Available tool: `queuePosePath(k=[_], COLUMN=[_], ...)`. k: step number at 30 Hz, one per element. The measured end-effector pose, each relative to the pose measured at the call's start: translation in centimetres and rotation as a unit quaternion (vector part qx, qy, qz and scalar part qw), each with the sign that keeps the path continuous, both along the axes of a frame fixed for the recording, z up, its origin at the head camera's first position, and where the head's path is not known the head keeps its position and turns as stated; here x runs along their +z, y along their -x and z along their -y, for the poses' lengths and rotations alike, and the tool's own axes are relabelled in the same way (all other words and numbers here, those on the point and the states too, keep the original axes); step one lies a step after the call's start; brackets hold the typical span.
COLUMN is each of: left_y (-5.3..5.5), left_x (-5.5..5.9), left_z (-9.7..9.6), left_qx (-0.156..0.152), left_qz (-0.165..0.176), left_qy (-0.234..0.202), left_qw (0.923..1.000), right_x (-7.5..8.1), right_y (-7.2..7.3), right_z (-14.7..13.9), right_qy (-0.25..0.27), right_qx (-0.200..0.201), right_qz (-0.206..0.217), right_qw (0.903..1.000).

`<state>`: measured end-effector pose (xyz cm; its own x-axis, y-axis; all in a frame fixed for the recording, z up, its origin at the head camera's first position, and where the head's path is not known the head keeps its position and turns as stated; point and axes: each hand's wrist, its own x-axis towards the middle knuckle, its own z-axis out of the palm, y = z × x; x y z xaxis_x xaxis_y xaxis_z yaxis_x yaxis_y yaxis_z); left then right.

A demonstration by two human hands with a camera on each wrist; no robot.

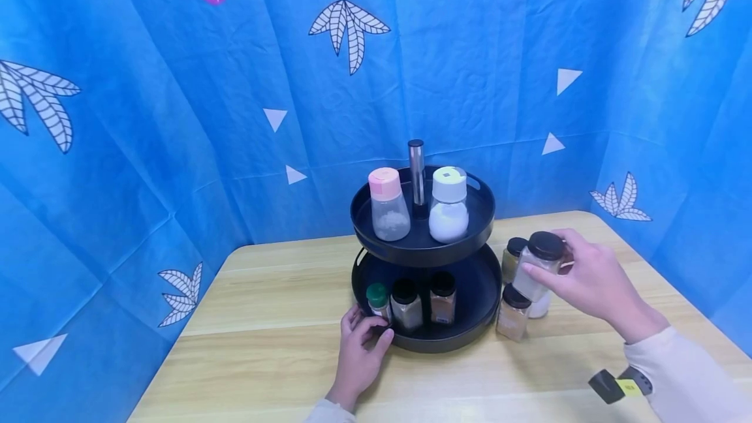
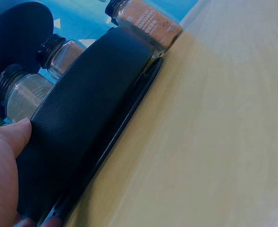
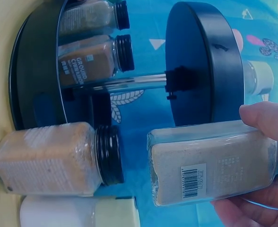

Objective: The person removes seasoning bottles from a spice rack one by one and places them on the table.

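Observation:
A black two-tier tray stand (image 1: pixel 431 344) stands on the table. At the left front of its lower tier, my left hand (image 1: pixel 360 359) grips the rim, beside a small green-capped jar (image 1: pixel 378 301). Two black-lidded spice jars, one pale (image 1: pixel 407 309) and one brown labelled ground cinnamon (image 3: pixel 88 59), stand in that tier. To the right of the stand, my right hand (image 1: pixel 596 276) holds a square glass jar of pale powder (image 3: pixel 210 165), raised and tilted, its black lid (image 1: pixel 545 246) up. Below it, a black-lidded jar of orange-brown seasoning (image 1: pixel 513 318) stands on the table.
A pink-capped shaker (image 1: pixel 390 211) and a white-capped shaker (image 1: pixel 449 211) stand on the upper tier by the metal post (image 1: pixel 416 172). Another black-lidded jar (image 1: pixel 513 258) and a white container (image 3: pixel 58 213) are right of the stand. A blue curtain (image 1: pixel 282 168) surrounds the wooden table (image 1: pixel 264 325).

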<state>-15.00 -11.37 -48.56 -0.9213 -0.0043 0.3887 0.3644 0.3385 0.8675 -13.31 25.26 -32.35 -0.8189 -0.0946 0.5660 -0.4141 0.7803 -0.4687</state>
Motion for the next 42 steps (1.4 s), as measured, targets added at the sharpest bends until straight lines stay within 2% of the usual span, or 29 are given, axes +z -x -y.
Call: queuePosePath(k=[9,16,24,37,42], left_y=[-0.1,-0.4,-0.4,-0.2,-0.1], left_x=[0.1,0.2,0.1,-0.1,-0.1], left_z=[0.0,0.3,0.3,0.1,0.0], left_qx=[-0.005,0.002,0.001,0.0,-0.001], left_qz=[0.001,-0.005,0.015,-0.014,-0.007], left_qy=[0.001,0.012,0.007,0.006,0.003], left_qw=[1.0,0.9999,0.9999,0.9999,1.0], right_x=[-0.5,-1.1,-1.7,-3.2,-3.9], right_y=[-0.3,-0.4,-0.5,-0.6,-0.6], right_z=[-0.9,-1.5,-2.1,-2.8,-2.8], right_qy=[-0.003,-0.006,-0.004,-0.004,-0.009], right_qx=[-0.026,-0.031,-0.044,-0.062,-0.063], right_qz=[0.014,0.018,0.028,0.072,0.071], right_qw=[0.9996,0.9994,0.9987,0.9955,0.9955])
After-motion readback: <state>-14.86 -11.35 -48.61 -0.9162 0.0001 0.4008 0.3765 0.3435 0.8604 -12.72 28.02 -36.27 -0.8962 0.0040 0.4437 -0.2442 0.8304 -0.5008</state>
